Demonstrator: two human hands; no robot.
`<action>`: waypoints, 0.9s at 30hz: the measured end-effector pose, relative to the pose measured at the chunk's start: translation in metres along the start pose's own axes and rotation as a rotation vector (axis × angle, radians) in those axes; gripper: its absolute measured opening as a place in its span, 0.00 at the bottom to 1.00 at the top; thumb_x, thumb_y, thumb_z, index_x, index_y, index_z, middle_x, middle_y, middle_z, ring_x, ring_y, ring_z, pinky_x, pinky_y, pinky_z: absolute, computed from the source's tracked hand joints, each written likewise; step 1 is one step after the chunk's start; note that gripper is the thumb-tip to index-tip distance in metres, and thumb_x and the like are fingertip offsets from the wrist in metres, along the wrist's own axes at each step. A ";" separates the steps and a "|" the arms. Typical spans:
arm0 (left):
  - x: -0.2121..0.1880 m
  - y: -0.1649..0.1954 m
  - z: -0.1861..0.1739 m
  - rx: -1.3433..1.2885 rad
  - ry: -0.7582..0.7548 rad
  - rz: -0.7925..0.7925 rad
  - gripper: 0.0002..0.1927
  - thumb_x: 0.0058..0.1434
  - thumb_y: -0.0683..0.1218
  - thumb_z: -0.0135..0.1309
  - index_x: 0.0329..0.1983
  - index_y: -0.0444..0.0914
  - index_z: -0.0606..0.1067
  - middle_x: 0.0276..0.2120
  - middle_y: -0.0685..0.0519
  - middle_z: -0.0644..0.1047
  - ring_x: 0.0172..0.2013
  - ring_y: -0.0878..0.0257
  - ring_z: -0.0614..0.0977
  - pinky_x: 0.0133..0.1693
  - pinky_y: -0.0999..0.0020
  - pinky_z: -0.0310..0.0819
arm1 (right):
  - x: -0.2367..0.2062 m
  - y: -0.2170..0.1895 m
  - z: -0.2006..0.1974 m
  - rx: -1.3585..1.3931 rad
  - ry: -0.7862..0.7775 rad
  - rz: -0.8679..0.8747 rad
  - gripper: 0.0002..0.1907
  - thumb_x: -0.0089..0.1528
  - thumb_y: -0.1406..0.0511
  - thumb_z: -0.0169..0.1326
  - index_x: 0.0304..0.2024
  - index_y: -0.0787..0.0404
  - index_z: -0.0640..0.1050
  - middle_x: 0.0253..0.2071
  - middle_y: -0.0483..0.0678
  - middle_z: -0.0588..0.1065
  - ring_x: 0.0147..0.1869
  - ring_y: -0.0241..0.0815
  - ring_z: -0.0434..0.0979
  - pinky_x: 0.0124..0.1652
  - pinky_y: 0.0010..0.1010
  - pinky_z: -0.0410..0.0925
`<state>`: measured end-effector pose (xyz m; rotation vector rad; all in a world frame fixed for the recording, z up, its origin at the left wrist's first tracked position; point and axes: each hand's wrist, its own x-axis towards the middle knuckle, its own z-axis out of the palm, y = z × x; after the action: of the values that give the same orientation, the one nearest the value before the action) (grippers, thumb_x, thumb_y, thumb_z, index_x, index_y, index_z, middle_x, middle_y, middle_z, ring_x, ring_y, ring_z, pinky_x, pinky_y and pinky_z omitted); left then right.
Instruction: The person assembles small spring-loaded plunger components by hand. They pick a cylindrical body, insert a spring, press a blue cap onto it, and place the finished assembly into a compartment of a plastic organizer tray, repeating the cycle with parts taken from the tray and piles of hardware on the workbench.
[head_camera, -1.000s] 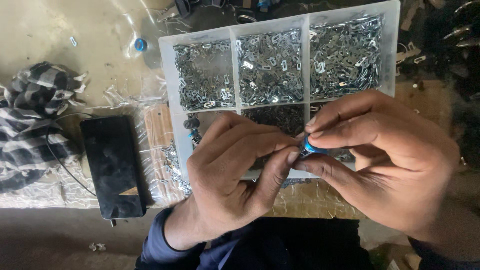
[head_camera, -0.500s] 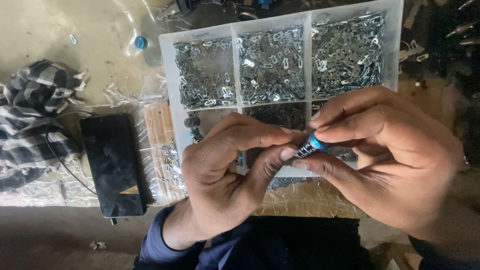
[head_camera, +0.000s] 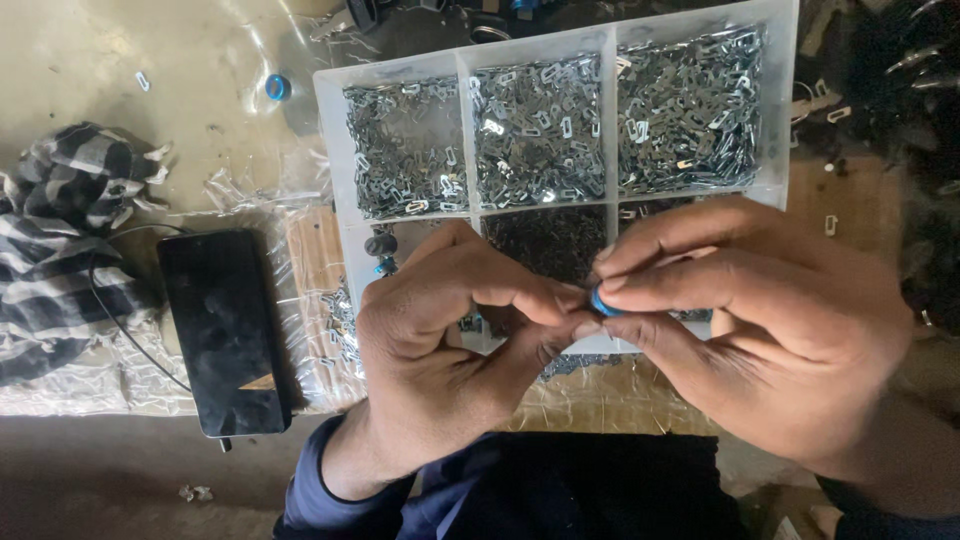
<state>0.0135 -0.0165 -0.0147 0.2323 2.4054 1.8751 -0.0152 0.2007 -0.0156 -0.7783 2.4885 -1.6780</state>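
Head view: left hand (head_camera: 440, 350) and right hand (head_camera: 760, 330) were pressed fingertip to fingertip over the near edge of the white compartment tray (head_camera: 330, 150), both pinching one small blue part (head_camera: 603, 301) between thumbs and forefingers. Tray's three far compartments were full of small metal clips (head_camera: 540, 130). Black phone (head_camera: 222, 330) lay flat left of the tray, striped cloth (head_camera: 60, 250) at the bench's left edge, blue ring (head_camera: 277, 87) by the tray's far-left corner.

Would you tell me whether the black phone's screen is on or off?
Off: the black phone lies face up, its screen uniformly dark.
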 end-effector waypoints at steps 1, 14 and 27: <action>0.000 -0.001 0.000 -0.042 -0.001 -0.036 0.09 0.59 0.41 0.71 0.37 0.39 0.80 0.35 0.58 0.84 0.34 0.72 0.80 0.30 0.80 0.77 | 0.000 0.000 0.000 -0.019 0.000 -0.032 0.11 0.57 0.72 0.67 0.40 0.66 0.79 0.45 0.56 0.78 0.47 0.42 0.85 0.39 0.22 0.79; 0.000 0.001 -0.001 0.127 -0.017 0.004 0.12 0.57 0.43 0.73 0.38 0.39 0.80 0.35 0.58 0.81 0.31 0.73 0.77 0.31 0.76 0.72 | 0.006 -0.007 -0.004 -0.045 -0.069 -0.043 0.11 0.56 0.72 0.66 0.40 0.64 0.79 0.45 0.54 0.79 0.47 0.41 0.85 0.41 0.24 0.80; 0.004 -0.001 -0.008 0.192 -0.093 0.077 0.13 0.55 0.47 0.73 0.37 0.41 0.79 0.33 0.60 0.81 0.33 0.69 0.78 0.34 0.73 0.72 | 0.000 -0.001 -0.004 0.093 -0.129 0.019 0.10 0.57 0.73 0.64 0.41 0.63 0.80 0.46 0.53 0.79 0.47 0.38 0.86 0.40 0.20 0.80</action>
<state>0.0084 -0.0236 -0.0136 0.4215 2.5467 1.6215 -0.0164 0.2033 -0.0134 -0.8224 2.3079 -1.6666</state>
